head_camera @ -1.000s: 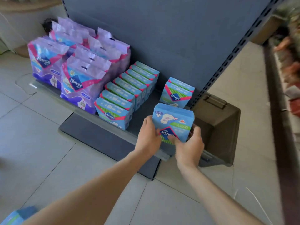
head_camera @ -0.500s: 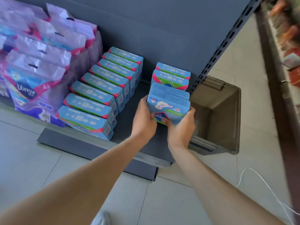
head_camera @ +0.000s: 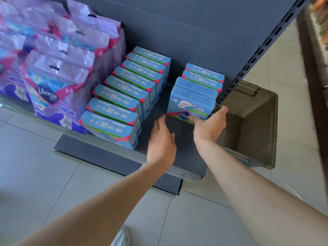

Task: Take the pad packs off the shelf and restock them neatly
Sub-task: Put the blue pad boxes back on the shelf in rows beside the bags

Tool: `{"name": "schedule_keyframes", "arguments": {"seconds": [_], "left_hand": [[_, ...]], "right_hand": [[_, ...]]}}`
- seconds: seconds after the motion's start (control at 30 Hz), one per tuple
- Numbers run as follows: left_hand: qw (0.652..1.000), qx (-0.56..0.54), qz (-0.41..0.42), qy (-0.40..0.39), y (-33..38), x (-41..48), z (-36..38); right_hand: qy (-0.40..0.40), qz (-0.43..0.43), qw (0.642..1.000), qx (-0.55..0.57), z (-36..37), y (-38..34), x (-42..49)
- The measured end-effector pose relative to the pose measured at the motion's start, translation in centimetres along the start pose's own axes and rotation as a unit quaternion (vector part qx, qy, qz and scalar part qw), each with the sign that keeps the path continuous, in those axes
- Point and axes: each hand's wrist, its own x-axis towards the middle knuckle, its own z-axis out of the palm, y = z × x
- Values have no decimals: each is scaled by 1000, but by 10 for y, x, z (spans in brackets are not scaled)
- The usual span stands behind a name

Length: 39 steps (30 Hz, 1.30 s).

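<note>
A blue pad pack (head_camera: 191, 103) stands on the dark shelf (head_camera: 186, 157) at the front of the short right-hand row (head_camera: 204, 75), its printed face upside down. My right hand (head_camera: 209, 123) grips its lower right corner, thumb on the front and fingers round the side. My left hand (head_camera: 161, 141) hovers just left of the pack with relaxed fingers, not touching it. A longer row of several blue packs (head_camera: 124, 96) fills the shelf's middle.
Purple Libresse bags (head_camera: 56, 82) crowd the shelf's left part. A brown plastic crate (head_camera: 252, 125) sits on the floor right of the shelf, beside the slotted upright (head_camera: 257, 55). A bare strip of shelf runs between the two blue rows.
The pack went from being held in front of the shelf to standing against the right row. My left hand let go and drew back to the left; my right hand stays on it.
</note>
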Motion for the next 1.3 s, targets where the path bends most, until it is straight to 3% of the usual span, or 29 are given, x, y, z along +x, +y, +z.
{"name": "schedule_keyframes", "arguments": {"seconds": [0.13, 0.27, 0.37, 0.47, 0.53, 0.7, 0.87, 0.97, 1.1, 1.3], "left_hand": [[999, 37, 31, 5, 0, -7, -7], [993, 99, 67, -5, 1, -15, -12], [983, 159, 88, -24, -1, -23, -18], [974, 200, 99, -33, -4, -35, -23], [971, 216, 97, -42, -4, -46, -28], [973, 217, 49, -66, -13, -78, -41], [986, 162, 20, -16, -34, -101, -58], [992, 126, -26, 9, -54, -120, -77], [989, 23, -143, 18, -107, -175, -94], [929, -93, -345, 98, -253, -271, -144]], "right_hand": [[-20, 1, 999, -25, -5, -1, -5], [-19, 62, 997, -30, -15, 3, -23], [-91, 21, 989, -115, -34, 7, -47], [-227, -156, 914, -298, -57, 7, -66], [-276, -249, 858, -354, -66, 5, -73], [-325, -320, 804, -381, -76, -8, -93], [-366, -383, 756, -384, -72, -20, -130], [-414, -421, 710, -384, -61, -23, -168], [-503, -377, 686, -366, -38, -17, -231], [-616, -265, 632, -389, 23, 0, -363]]}}
